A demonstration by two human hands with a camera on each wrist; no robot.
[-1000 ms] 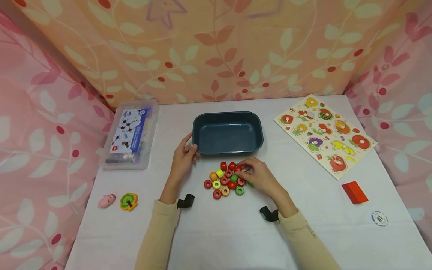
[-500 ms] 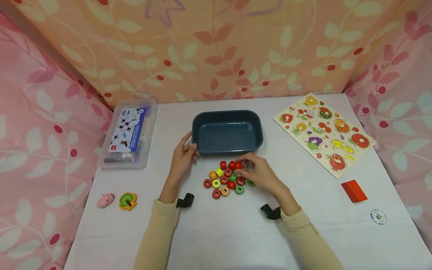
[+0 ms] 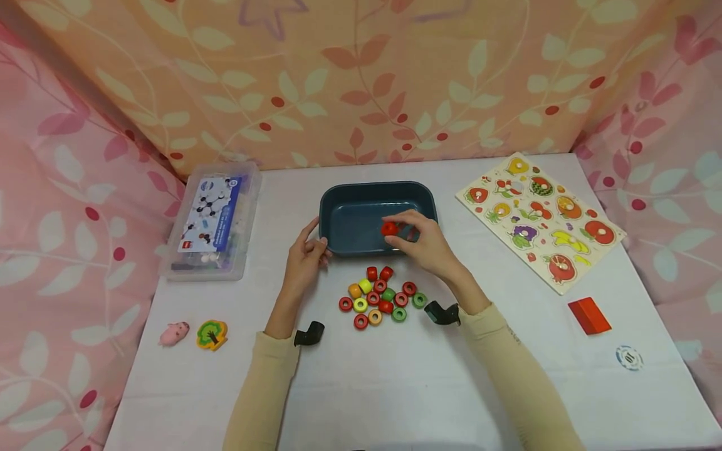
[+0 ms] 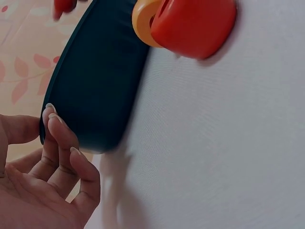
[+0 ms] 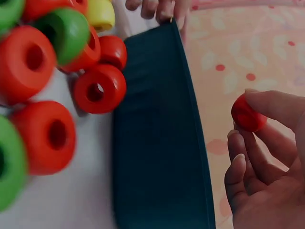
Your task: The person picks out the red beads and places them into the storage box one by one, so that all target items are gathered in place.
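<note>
Puzzle board (image 3: pixel 541 222): slanted on the right, well apart from the tray.
Clear case (image 3: pixel 214 219): off to the left.
Blue tray (image 3: pixel 355 227): between those two.
Bead pile (image 3: pixel 388 294): in the way along the tray's near side.
Left hand (image 3: pixel 303 263): touching the tray's left corner; whether gripping, I can't tell.
Right hand (image 3: pixel 425 244): over the tray, pinching.
Red bead (image 3: pixel 389 229): in that pinch.

Pink pig (image 3: pixel 173 334) near tree toy (image 3: pixel 212 334)
</note>
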